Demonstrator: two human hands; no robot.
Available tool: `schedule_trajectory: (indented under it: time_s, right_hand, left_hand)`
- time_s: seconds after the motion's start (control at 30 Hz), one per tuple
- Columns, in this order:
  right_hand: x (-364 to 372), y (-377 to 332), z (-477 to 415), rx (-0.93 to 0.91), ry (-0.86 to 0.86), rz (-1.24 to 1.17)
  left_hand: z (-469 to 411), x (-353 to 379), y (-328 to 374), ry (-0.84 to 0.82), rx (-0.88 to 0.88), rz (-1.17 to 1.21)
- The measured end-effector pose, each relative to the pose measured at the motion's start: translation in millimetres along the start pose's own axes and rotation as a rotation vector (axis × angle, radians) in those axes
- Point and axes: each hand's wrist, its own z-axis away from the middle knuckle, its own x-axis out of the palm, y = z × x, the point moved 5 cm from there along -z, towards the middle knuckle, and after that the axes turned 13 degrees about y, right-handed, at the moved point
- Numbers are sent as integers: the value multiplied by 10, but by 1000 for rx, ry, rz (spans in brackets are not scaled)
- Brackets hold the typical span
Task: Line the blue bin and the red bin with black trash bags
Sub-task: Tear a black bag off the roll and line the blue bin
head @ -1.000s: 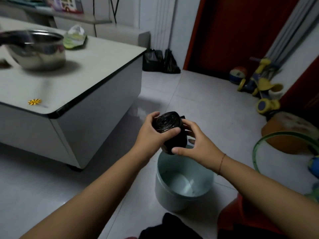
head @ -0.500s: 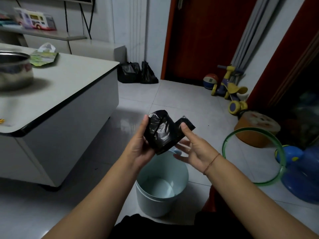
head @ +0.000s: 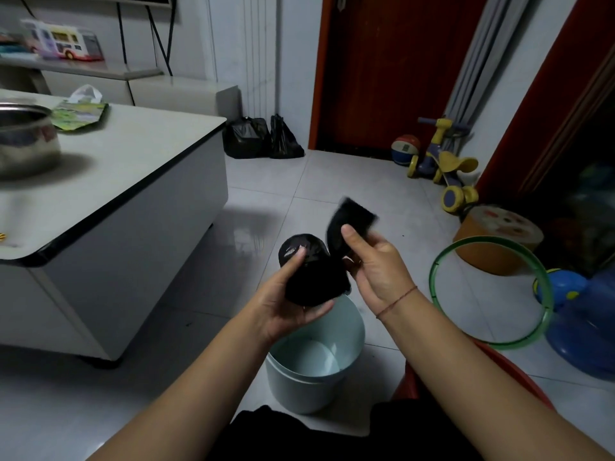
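Trash-bag roll [head: 309, 281] held over blue bin [head: 349, 327], left hand [head: 286, 311] fingers curled round it, right hand [head: 376, 267] fingers and thumb pinching loose bag end [head: 352, 214] just above roll.

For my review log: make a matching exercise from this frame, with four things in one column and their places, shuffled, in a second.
Things:
1. bag roll
2. blue bin
3. pot
4. hoop

Places:
A. on the table
B. at the right side of the floor
C. in the left hand
D. on the floor, straight below the roll

Pairs: 1-C; 2-D; 3-A; 4-B
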Motion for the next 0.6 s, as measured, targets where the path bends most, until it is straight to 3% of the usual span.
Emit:
schedule_trajectory:
  time_s: [0.17,0.27,0.4,0.6]
  right_hand:
    - [9,159,43,64,-36,185]
    - [-88,226,-18,123,66,237]
    - [-175,295,-57,331,182,53]
    - [-168,231,-63,282,209,-96]
  left_hand:
    - [5,59,122,-4,124,88]
    - [19,65,123,-56,140,109]
    - [40,66,93,-84,128,120]
    - [19,12,65,4,114,91]
